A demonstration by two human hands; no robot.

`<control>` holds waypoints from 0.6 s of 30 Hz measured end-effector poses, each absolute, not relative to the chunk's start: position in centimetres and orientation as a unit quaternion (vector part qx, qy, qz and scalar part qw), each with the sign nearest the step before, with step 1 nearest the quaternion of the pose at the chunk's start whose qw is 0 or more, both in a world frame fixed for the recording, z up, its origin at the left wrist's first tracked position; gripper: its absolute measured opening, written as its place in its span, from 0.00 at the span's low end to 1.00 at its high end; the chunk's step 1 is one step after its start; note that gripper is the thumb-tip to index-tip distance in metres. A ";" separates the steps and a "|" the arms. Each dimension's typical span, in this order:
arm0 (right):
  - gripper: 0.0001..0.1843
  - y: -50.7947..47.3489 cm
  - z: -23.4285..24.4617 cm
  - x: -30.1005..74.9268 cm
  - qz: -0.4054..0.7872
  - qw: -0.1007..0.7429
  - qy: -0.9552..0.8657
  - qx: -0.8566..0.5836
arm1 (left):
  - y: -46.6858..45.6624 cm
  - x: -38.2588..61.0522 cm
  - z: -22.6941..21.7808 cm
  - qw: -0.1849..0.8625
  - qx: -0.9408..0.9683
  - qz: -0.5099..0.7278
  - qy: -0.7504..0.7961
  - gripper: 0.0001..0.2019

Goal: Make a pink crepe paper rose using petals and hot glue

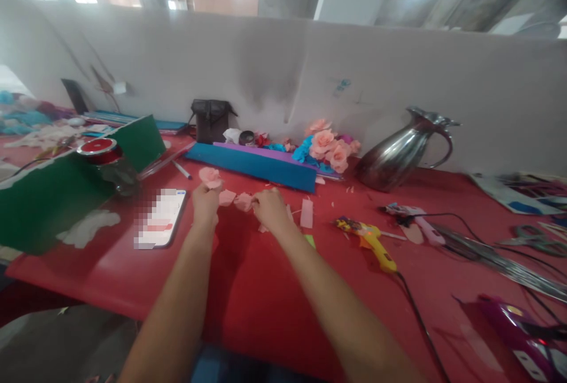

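Observation:
A pink paper flower (210,177) rises from the top of my left hand (205,205), whose fingers are closed around its lower end. To the right, my right hand (271,210) is low over the table, fingertips pinched at the edge of a pink paper petal (243,202). Another pink petal (227,197) lies between the two hands. Just beyond my right hand is a flat pink paper strip (306,213). My palms and some fingers are hidden from this angle.
A phone (162,218) lies left of my hands on the red table (252,288). A yellow glue gun (374,244) with a cord is at right, near a metal jug (394,153). Blue paper (252,166) and finished paper roses (325,144) stand behind. Scissors (534,240) lie far right.

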State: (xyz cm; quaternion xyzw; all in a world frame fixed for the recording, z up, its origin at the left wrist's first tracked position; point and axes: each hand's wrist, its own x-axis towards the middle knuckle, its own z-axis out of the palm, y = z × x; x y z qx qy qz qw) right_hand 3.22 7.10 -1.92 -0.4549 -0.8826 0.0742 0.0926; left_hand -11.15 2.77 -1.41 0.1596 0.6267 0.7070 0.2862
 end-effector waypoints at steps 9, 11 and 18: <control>0.12 6.2 -2.0 1.6 0.011 0.088 -0.891 -0.446 | 3.0 -10.8 -2.1 0.306 0.179 0.692 0.629 0.07; 0.13 6.2 -1.9 1.4 0.001 0.086 -0.895 -0.438 | 3.0 -10.7 -2.1 0.317 0.175 0.684 0.633 0.06; 0.08 7.2 0.1 4.5 -0.013 0.128 -0.867 -0.482 | 3.7 -11.3 -3.6 0.316 0.184 0.691 0.623 0.07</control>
